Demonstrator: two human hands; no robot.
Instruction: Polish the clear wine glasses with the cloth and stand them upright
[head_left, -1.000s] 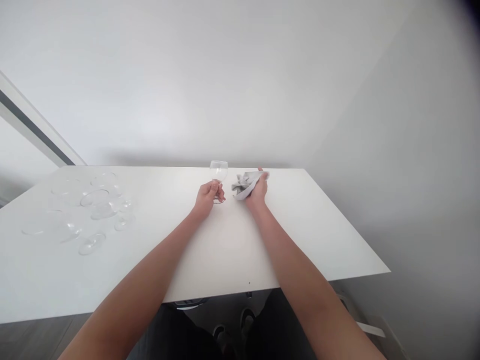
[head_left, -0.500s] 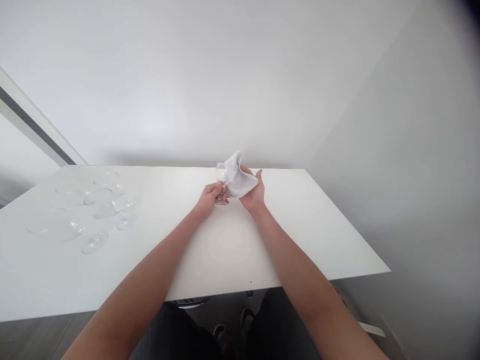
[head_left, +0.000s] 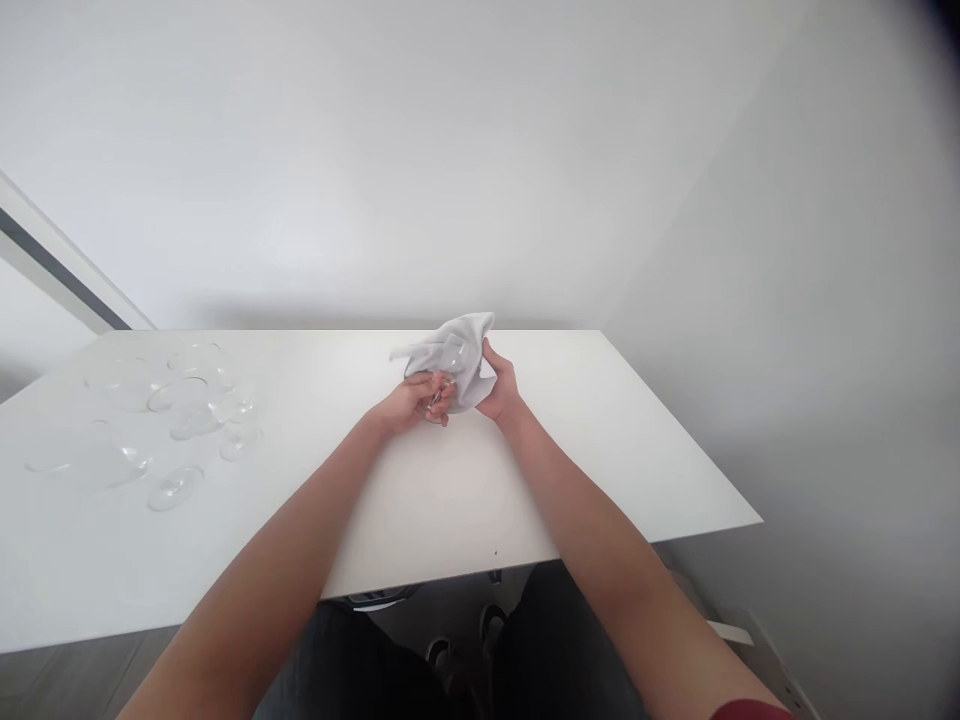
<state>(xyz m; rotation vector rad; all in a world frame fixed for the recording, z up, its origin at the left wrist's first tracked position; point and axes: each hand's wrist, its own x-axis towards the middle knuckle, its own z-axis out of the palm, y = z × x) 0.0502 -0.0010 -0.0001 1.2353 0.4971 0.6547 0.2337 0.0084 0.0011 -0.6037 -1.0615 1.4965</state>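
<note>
My left hand (head_left: 416, 402) is closed round the lower part of a clear stemmed glass (head_left: 455, 352), just above the white table. Behind and around the bowl of the glass spreads a light grey cloth (head_left: 472, 330), its folds reaching out to the left and right. On the cloth's right side, my right hand (head_left: 501, 385) grips it, the thumb showing along the edge. Most of the right fingers are hidden behind the cloth. Part of the glass's foot shows beneath my left fingers.
Several clear glasses (head_left: 176, 487) lie and stand close together on the left part of the white table (head_left: 420, 510). A plain wall (head_left: 420, 180) rises just behind the table's far edge. A small dark speck marks the table near its front edge.
The cloth has come leftward round the glass and now backs its bowl, with a corner out past my left hand. My right hand has turned and closed more on the cloth. The view has shifted slightly.
</note>
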